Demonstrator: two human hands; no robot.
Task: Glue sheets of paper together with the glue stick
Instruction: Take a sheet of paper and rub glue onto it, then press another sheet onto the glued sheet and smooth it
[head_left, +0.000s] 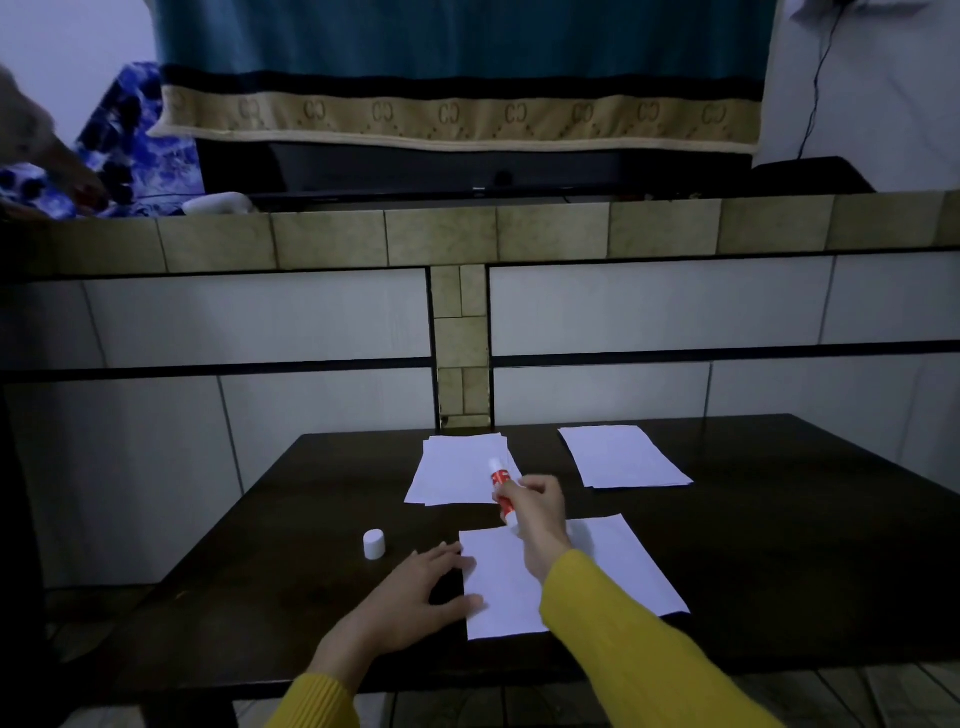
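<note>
Glue stick down on the near sheet's far edge, your other hand pinning the paper.

Your right hand (535, 501) grips the red-and-white glue stick (503, 491), its lower tip on the far edge of the near sheet (587, 571); your left hand (415, 597) lies with fingers spread and relaxed, fingertips pressing that sheet's left edge flat to the dark, smooth tabletop (260, 545). The likely slip: thin paper dragging or creasing under the tacky stick if your left fingertips ease off, or glue running past the edge onto the tabletop. The small white cylindrical cap (374, 543) stands loose to the left (easy to knock rolling). Two more lots of flat white paper wait farther back, the middle stack (452, 475) slightly fanned, the right stack (623, 457) squarer.
</note>
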